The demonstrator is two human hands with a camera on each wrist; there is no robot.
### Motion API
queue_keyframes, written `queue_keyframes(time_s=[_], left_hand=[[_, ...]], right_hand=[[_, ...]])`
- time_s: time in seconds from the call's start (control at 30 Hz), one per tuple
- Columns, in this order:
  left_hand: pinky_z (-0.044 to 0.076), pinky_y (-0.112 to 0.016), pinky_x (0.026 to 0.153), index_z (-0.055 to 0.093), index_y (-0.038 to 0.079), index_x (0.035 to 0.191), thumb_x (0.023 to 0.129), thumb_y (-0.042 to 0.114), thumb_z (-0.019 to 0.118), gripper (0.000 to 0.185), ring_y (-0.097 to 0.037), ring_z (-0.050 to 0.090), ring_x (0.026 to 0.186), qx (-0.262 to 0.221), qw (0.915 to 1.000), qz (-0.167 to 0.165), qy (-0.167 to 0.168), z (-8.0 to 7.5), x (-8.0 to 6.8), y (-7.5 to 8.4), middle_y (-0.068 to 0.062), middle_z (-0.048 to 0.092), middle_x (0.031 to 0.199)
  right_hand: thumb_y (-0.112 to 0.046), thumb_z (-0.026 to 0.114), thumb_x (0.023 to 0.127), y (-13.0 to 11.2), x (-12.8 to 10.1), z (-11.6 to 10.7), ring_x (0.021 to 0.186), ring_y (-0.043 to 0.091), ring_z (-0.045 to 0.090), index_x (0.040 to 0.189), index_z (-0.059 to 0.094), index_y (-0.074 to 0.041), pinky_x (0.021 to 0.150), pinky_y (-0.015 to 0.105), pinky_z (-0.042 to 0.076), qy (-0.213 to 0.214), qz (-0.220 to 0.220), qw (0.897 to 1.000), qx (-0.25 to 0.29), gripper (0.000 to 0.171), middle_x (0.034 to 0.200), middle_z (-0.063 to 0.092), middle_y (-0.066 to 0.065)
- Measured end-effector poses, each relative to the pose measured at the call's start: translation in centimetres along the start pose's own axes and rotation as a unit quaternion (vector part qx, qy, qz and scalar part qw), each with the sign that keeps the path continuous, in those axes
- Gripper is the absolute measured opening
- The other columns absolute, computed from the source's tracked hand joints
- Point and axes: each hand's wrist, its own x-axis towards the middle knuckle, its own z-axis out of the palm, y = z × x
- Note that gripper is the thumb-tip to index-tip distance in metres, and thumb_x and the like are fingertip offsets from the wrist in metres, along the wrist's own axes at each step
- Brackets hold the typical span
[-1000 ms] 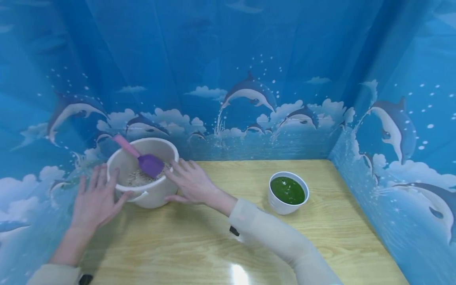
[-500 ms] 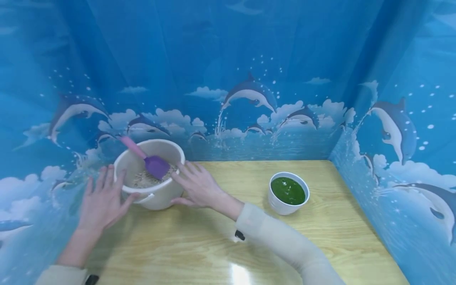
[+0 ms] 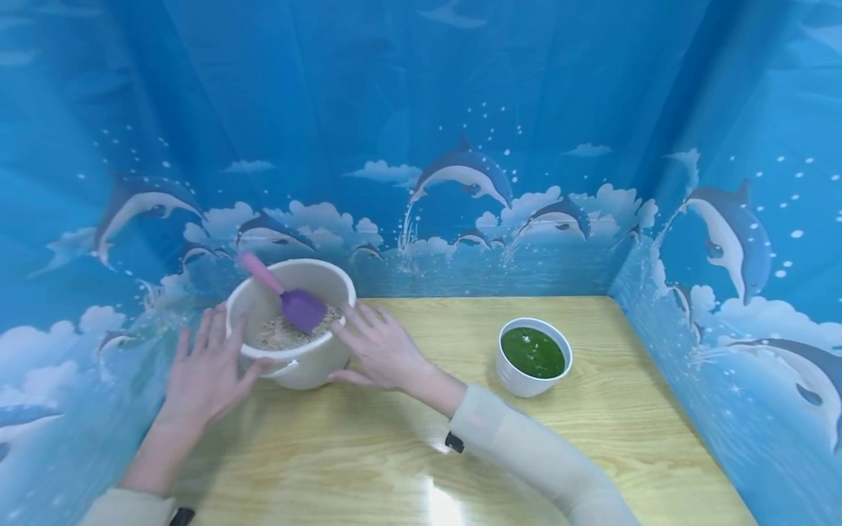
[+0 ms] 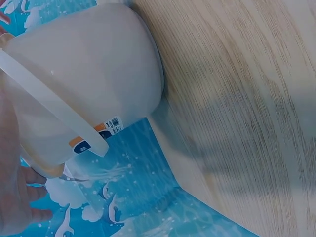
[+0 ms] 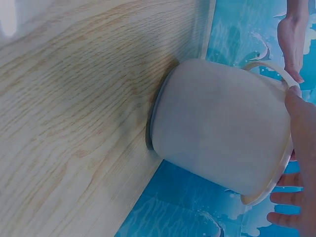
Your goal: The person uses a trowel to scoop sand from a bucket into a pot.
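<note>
Bracing the cream bucket (image 3: 294, 343) between both palms is what we have in hand, so we start with the hands themselves: our left hand (image 3: 207, 365) lies flat against the bucket's left wall with fingers straight and spread, thumb tucked along the rim, and our right hand (image 3: 380, 349) presses the opposite wall the same way, fingers straight, neither one curled round anything. From the wrist views we judge that the contact is palm and finger pads only, so we should keep the pressure even on both sides, or the bucket could twist. Its bail handle (image 4: 54, 106) hangs loose down the side facing us, and we should keep our thumbs clear of it. The bucket stands upright at the back left corner of the desk (image 3: 408, 438), near the dolphin-print curtain (image 3: 460, 109), with grainy tan feed (image 3: 283, 334) in the bottom and a purple spatula (image 3: 299, 307) leaning on the rim, its pink handle pointing up and left. Any shift should be low and slow, we think, so the spatula does not tip out. Well apart to the right sits a white bowl (image 3: 516, 376) of green liquid (image 3: 533, 352); we should give it room
</note>
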Motion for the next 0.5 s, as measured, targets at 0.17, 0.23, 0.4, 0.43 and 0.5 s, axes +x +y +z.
queue_keyframes(time_s=[0.17, 0.23, 0.4, 0.43, 0.5], left_hand=[[0.020, -0.077, 0.121, 0.039, 0.000, 0.159, 0.101, 0.062, 0.055, 0.086, -0.058, 0.028, 0.153, 0.002, 0.9998, 0.008, 0.020, 0.3, 0.0, 0.6, -0.038, 0.024, 0.167], [0.021, -0.078, 0.120, 0.041, 0.000, 0.158, 0.101, 0.061, 0.057, 0.085, -0.058, 0.029, 0.152, 0.001, 0.9995, 0.011, 0.030, 0.4, -0.1, 0.9, -0.038, 0.026, 0.166], [0.023, -0.078, 0.119, 0.041, 0.001, 0.157, 0.099, 0.061, 0.060, 0.086, -0.056, 0.031, 0.152, 0.003, 0.9990, 0.019, 0.040, 0.5, -0.1, 1.5, -0.039, 0.029, 0.164], [0.024, -0.078, 0.119, 0.042, 0.001, 0.156, 0.099, 0.061, 0.060, 0.086, -0.056, 0.032, 0.151, 0.005, 0.9989, 0.021, 0.042, 0.5, -0.2, 1.7, -0.039, 0.030, 0.163], [0.025, -0.077, 0.119, 0.042, 0.000, 0.156, 0.098, 0.061, 0.061, 0.086, -0.056, 0.033, 0.150, 0.007, 0.9986, 0.025, 0.046, 0.5, -0.2, 1.9, -0.040, 0.031, 0.162]], right_hand=[[-0.087, 0.044, 0.091, 0.1, -0.8, -0.1, 0.148, 0.031, 0.052, 0.156, 0.043, -0.019, 0.119, 0.047, 0.047, 0.000, 0.006, 1.000, -0.007, 0.094, 0.166, 0.043, 0.014], [-0.087, 0.045, 0.091, 0.1, -1.1, -0.1, 0.148, 0.031, 0.052, 0.157, 0.043, -0.019, 0.119, 0.047, 0.046, 0.003, 0.007, 1.000, -0.008, 0.094, 0.166, 0.044, 0.014], [-0.087, 0.043, 0.091, 0.3, -1.8, -0.1, 0.147, 0.032, 0.052, 0.157, 0.043, -0.020, 0.119, 0.047, 0.046, 0.003, 0.010, 1.000, -0.011, 0.095, 0.165, 0.045, 0.014], [-0.087, 0.043, 0.091, 0.3, -2.0, -0.2, 0.148, 0.032, 0.052, 0.157, 0.042, -0.020, 0.119, 0.047, 0.046, 0.000, 0.011, 1.000, -0.009, 0.094, 0.166, 0.044, 0.014], [-0.087, 0.044, 0.092, 0.4, -2.2, -0.2, 0.148, 0.033, 0.051, 0.157, 0.043, -0.020, 0.120, 0.048, 0.046, -0.005, 0.015, 1.000, -0.005, 0.094, 0.166, 0.044, 0.015]])
